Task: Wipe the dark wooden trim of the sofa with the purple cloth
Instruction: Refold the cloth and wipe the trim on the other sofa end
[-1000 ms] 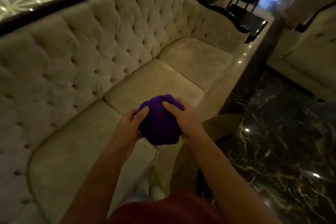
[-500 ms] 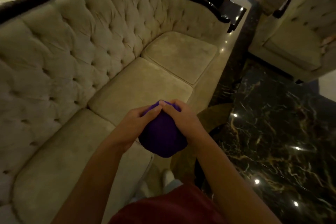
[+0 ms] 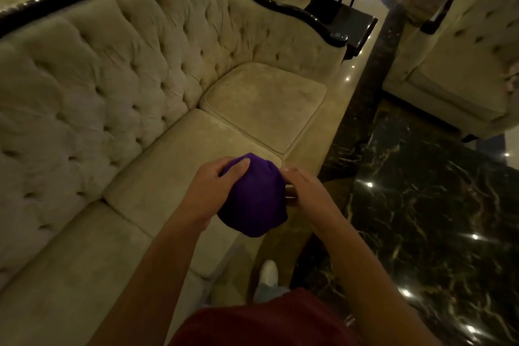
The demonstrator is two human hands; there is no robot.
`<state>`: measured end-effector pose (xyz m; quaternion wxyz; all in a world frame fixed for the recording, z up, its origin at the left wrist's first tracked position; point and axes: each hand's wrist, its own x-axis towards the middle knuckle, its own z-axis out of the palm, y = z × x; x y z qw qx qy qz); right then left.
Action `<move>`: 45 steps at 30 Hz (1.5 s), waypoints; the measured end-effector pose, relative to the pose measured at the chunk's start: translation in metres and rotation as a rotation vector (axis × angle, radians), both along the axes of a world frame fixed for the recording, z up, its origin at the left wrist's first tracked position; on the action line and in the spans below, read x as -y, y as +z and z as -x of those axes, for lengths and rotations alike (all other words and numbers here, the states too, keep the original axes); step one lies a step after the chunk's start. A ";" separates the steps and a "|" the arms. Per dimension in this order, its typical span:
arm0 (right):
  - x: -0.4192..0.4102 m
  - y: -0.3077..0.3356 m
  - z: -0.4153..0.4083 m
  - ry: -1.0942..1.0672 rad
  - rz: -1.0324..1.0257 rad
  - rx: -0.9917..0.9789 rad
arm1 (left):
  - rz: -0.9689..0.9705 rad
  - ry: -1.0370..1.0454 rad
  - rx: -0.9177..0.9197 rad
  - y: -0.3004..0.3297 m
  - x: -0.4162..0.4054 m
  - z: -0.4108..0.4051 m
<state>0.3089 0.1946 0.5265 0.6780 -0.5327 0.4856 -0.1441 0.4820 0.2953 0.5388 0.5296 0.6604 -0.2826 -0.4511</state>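
Head: both hands (image 3: pixel 213 191) round purple cloth (image 3: pixel 254 199)

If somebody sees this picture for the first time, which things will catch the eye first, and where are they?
The bunched purple cloth stands out at the lower centre, held between the left hand and the right hand above the seat's front edge. Behind it, the pale tufted velvet sofa fills the left side, with glossy dark wooden trim along its top. The black gold-veined marble floor shines at right.
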 end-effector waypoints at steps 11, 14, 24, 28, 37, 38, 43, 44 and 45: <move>0.137 0.003 -0.001 0.026 -0.037 0.161 | 0.089 0.019 0.094 0.004 0.184 0.027; 0.179 -0.005 -0.005 0.012 -0.008 0.140 | 0.064 0.026 0.162 -0.005 0.230 0.014; 0.411 0.018 -0.065 0.088 0.138 0.169 | 0.127 0.052 0.110 0.003 0.439 -0.052; 0.494 0.032 -0.080 0.077 0.169 0.234 | 0.172 0.120 0.103 0.022 0.521 -0.078; 0.620 0.004 -0.098 -0.022 -0.188 0.464 | 0.187 0.181 0.027 0.007 0.669 -0.065; 0.638 0.000 -0.099 -0.018 -0.215 0.476 | 0.181 0.203 0.087 0.002 0.690 -0.062; 0.744 -0.015 -0.102 0.045 -0.272 0.376 | 0.134 0.373 0.392 -0.025 0.791 -0.058; 0.766 -0.017 -0.103 0.057 -0.274 0.340 | 0.117 0.385 0.450 -0.030 0.811 -0.060; 0.787 -0.020 -0.103 0.067 -0.279 0.311 | 0.094 0.397 0.487 -0.036 0.828 -0.063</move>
